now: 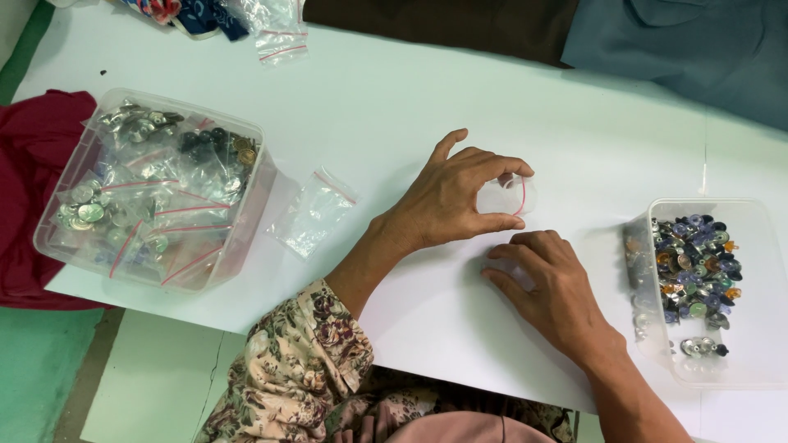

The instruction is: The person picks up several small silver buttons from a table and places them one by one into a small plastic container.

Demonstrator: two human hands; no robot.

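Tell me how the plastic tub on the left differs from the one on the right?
The left tub is packed with small sealed clear bags of buttons, while the right tub holds loose buttons lying bare on its bottom. The left tub is heaped nearly to its rim; the right tub is partly filled, with bare floor showing. The left tub's buttons look mostly silvery, the right tub's mixed blue, green and orange. Both are clear, rectangular and lidless.

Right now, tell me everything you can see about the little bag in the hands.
The bag is small, clear, thin plastic with a red zip line along one edge. It sits just above the white table, pinched between the left hand's thumb and fingers. The right hand is close below it; whether it touches is unclear. Nothing can be made out inside.
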